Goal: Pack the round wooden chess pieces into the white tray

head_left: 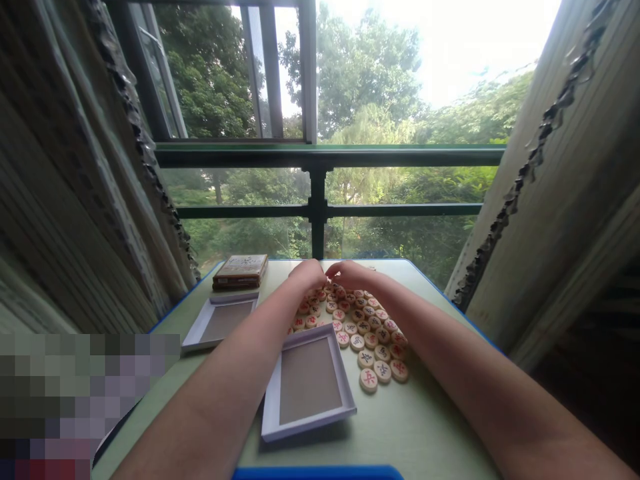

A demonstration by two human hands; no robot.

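Many round wooden Chinese chess pieces (357,343) with red and black characters lie in a loose spread on the pale green table. At the far end of this spread, my left hand (309,273) bends inward; its fingers are mostly hidden behind the back of the hand. My right hand (346,275) is close beside it, its fingers loosely curved and apart, tips down by the farthest pieces. Whether either hand touches a piece is too small to tell. A shallow open box half (310,380) stands near my left forearm, bare inside, its corner against the nearest pieces.
A second shallow box half (229,321) lies to the left. Behind it sits a stack of flat boxes (241,272). The table (425,427) has a blue edge and meets a green window railing (330,157). Curtains (565,200) hang on both sides.
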